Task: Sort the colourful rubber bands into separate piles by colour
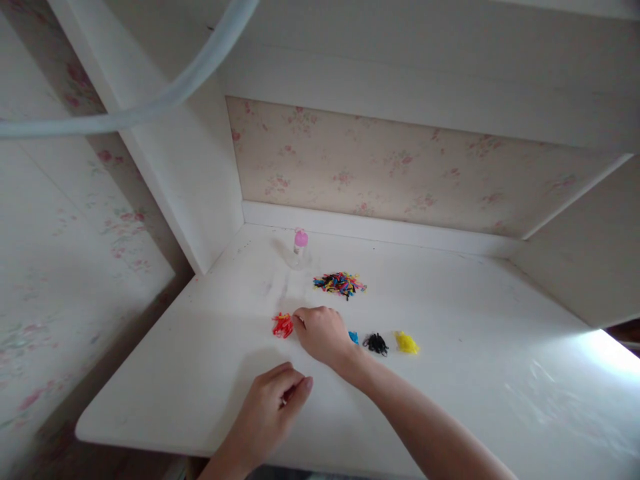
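Note:
My right hand (323, 333) is closed just right of a small pile of red rubber bands (283, 326), its fingertips beside the pile. Whatever it may pinch is hidden. My left hand (270, 407) hovers nearer the front edge with curled fingers and the thumb laid against them; I cannot make out anything inside. Partly covered by my right hand is a blue pile of bands (353, 337). To its right lie a black pile (376, 344) and a yellow pile (407, 343). Behind my hands, a larger heap of mixed-colour bands (340, 284) is spread out.
A clear bottle with a pink cap (301, 239) stands behind the mixed heap, toward the left. The white tabletop (465, 393) is bounded by a side panel (185, 153) and a low back ledge (380, 225). A pale curved tube (185, 90) crosses the upper left.

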{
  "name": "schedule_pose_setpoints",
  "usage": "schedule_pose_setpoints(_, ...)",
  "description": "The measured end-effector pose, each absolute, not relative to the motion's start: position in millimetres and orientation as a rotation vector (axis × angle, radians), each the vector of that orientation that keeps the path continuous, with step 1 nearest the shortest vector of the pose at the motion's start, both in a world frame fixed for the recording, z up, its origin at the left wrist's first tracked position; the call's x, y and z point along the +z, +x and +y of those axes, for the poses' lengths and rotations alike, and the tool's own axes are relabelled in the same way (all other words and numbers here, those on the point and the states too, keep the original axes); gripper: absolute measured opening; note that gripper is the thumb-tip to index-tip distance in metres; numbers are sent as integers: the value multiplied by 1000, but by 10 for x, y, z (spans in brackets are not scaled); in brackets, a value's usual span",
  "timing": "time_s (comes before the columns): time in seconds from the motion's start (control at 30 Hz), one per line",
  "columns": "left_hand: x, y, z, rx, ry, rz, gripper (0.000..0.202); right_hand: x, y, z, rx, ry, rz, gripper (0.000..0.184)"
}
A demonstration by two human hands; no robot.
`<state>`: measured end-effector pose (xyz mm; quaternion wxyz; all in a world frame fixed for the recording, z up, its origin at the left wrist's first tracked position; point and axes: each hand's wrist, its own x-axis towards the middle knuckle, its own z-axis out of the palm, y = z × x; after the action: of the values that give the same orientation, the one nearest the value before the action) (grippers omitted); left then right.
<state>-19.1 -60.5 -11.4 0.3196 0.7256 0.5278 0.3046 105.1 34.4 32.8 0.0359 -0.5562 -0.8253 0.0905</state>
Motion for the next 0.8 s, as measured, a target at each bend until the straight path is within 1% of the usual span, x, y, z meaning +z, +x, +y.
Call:
schedule_pose_setpoints(0.2, -120, -187, -622, 820, 1901, 1392, 37, 304, 1101, 395, 242, -1731, -2525, 38)
schedule_pose_setpoints(0.33, -130, -228, -565, 890, 1827, 1538, 37, 297, 1167, 362, 245, -1741, -2480, 42)
schedule_pose_setpoints(0.47, -15, -351, -365, 955, 1830, 1719, 25, 329, 1261, 318, 279, -1726, -2432, 40)
schedule_pose_setpoints(0.53, 83, -433, -217, 952, 1889, 1752, 25, 351, 1301, 300, 283, -1736, -2420, 40)
schedule_pose_setpoints(0.63, 204, -562, 21, 851, 1988, 1752, 22, 372, 1326, 267, 266, -1717, -2409, 40)
schedule_pose_setpoints(0.8, 243, -719, 331, 522, 2101, 1749, 23, 328, 1219, 191, 250, -1662, -2412, 39)
